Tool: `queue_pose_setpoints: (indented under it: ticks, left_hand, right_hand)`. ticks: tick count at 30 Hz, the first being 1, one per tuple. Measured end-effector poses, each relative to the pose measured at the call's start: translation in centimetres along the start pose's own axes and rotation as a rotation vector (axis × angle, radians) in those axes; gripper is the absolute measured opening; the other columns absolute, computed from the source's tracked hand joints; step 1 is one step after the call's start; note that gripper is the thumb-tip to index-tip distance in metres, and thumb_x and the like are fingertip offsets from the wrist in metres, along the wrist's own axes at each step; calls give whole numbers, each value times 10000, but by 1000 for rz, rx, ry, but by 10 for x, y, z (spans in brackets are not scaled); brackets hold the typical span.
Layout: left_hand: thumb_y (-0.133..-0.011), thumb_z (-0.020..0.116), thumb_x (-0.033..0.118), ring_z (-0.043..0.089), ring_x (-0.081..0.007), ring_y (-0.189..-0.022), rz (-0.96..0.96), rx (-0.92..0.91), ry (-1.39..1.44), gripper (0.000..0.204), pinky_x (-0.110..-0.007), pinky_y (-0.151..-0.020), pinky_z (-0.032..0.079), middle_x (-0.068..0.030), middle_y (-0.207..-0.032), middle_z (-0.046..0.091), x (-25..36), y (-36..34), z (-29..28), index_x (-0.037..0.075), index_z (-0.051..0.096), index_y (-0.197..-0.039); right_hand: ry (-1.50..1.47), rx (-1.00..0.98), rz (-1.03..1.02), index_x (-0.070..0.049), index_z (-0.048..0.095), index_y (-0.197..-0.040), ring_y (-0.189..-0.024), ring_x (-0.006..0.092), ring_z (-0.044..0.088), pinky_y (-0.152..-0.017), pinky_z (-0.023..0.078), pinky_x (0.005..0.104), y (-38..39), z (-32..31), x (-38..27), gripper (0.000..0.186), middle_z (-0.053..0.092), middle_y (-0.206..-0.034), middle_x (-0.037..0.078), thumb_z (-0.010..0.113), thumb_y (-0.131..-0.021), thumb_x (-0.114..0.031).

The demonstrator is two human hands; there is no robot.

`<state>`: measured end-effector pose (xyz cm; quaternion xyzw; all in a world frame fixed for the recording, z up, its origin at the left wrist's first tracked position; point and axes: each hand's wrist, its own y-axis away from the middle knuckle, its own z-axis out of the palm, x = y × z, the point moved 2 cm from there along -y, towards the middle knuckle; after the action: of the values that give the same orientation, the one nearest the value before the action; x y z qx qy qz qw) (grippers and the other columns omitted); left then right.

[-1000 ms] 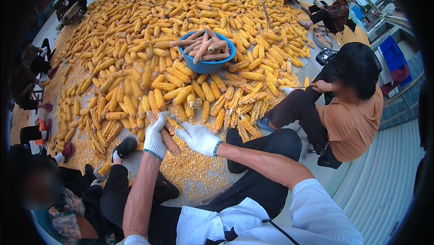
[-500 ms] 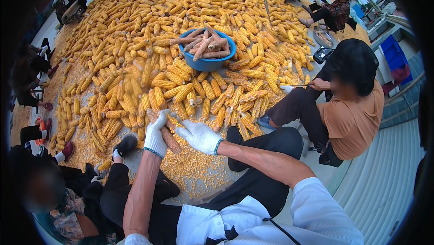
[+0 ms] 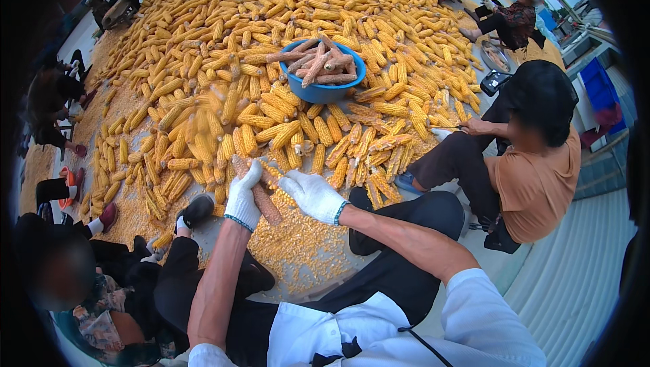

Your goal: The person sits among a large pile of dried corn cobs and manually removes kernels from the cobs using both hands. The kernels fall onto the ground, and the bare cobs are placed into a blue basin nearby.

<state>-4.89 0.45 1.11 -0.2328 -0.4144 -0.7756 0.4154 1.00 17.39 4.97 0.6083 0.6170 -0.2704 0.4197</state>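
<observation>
In white knitted gloves, both my hands meet above the near edge of a corn heap. My left hand [image 3: 244, 194] is closed around a bare reddish corncob [image 3: 268, 207], whose lower end sticks out below the fingers. Pressed against it is a yellow ear of corn [image 3: 273, 176], partly covered by the gloves. My right hand [image 3: 313, 198] grips that ear, its fingers pointing toward the left hand. Loose kernels [image 3: 301, 255] lie scattered on the ground beneath both hands.
Beyond my hands, a blue basin [image 3: 317, 93] full of bare cobs stands on the large heap of corn ears [image 3: 203, 49]. A person in an orange-brown shirt [image 3: 542, 177] sits close on my right. Another person [image 3: 101, 313] sits close on my left. Several others sit around the heap.
The whole view has shifted slightly, so the basin and heap appear a little farther right. Both hands keep their hold on the cob and the ear, with only small movement.
</observation>
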Motion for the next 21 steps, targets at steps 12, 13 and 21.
queue_pose_setpoints:
  ticks: [12,13,21]
  left_hand:
    - [-1001,655,295,647,-180,-781,94,-43,-42,255,-335,-714,521,-51,-870,669,12,12,14,48,631,-1058]
    - [-996,663,280,654,-185,-804,122,-11,-63,256,-344,-735,525,-58,-894,676,12,12,13,40,634,-1081]
    - [-966,703,240,679,-231,-930,120,-39,19,297,-386,-869,545,-90,-1009,696,7,2,6,20,632,-1152]
  right_hand:
    - [-474,-97,254,-70,597,-1081,-452,61,526,-404,410,220,1,8,12,453,641,-696,16,402,-1085,-478]
    - [-501,-117,297,-71,601,-1061,-452,60,526,-402,408,217,0,7,10,457,642,-693,18,403,-1083,-482]
    - [-585,-187,312,-85,591,-1063,-469,73,552,-401,422,226,-2,5,14,489,665,-729,32,412,-1063,-540]
